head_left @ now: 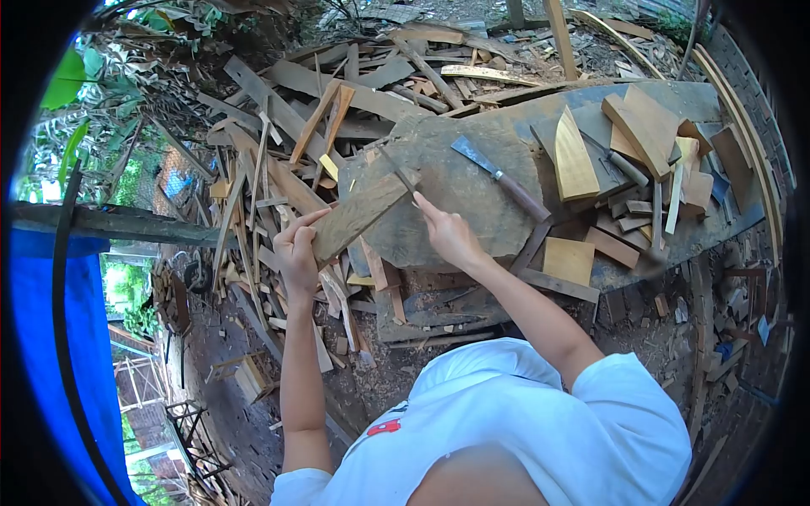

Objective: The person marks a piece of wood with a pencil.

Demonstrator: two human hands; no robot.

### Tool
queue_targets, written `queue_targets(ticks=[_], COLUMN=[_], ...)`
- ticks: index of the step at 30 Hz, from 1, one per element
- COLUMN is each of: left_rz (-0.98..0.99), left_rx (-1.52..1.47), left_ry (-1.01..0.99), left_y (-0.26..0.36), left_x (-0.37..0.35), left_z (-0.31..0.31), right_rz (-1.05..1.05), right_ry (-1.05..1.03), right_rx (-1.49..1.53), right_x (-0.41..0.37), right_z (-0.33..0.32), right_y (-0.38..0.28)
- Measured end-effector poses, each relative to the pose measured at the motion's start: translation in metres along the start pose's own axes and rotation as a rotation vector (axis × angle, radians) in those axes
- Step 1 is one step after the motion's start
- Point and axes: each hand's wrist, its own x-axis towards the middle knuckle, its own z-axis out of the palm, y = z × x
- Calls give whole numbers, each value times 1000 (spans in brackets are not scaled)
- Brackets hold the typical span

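Observation:
My left hand [297, 251] grips the lower left end of a flat wooden board [359, 218], which slants up to the right over a round wooden block [456, 185]. In my right hand [449, 232] is a thin, dark tool [395, 169], its narrow blade crossing the board's upper end. Its handle is mostly hidden by my fingers. A cleaver-like knife [498, 175] with a brown handle lies on the block, right of my right hand, touching neither hand.
Wood pieces, a pale pointed block [575, 156] and another handled tool [624, 166] lie on the worktable [675, 253] at the right. Scrap wood [337, 97] is heaped behind and left of the block. A blue tarp [59, 337] hangs at far left.

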Motion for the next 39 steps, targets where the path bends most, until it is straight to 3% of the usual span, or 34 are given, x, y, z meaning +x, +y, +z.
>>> queue_targets(ticks=[7, 12, 18, 24, 30, 33, 39], left_rz=[-46, -40, -33, -1, 64, 29, 42], left_rx=[30, 15, -19, -6, 97, 31, 60], left_ry=[-8, -11, 21, 5, 29, 20, 44], left_y=[-2, -9, 1, -13, -13, -6, -19], left_x=[4, 5, 2, 0, 1, -2, 2], left_z=[-2, -7, 0, -4, -4, -1, -3], right_rz=[27, 21, -9, 43, -70, -40, 29], right_ry=[54, -15, 91, -56, 103, -5, 54], right_rx=[-3, 43, 6, -31, -6, -39, -65], right_x=[34, 1, 34, 4, 28, 3, 48], right_z=[11, 4, 17, -1, 15, 5, 22], right_y=[12, 2, 19, 4, 20, 8, 23])
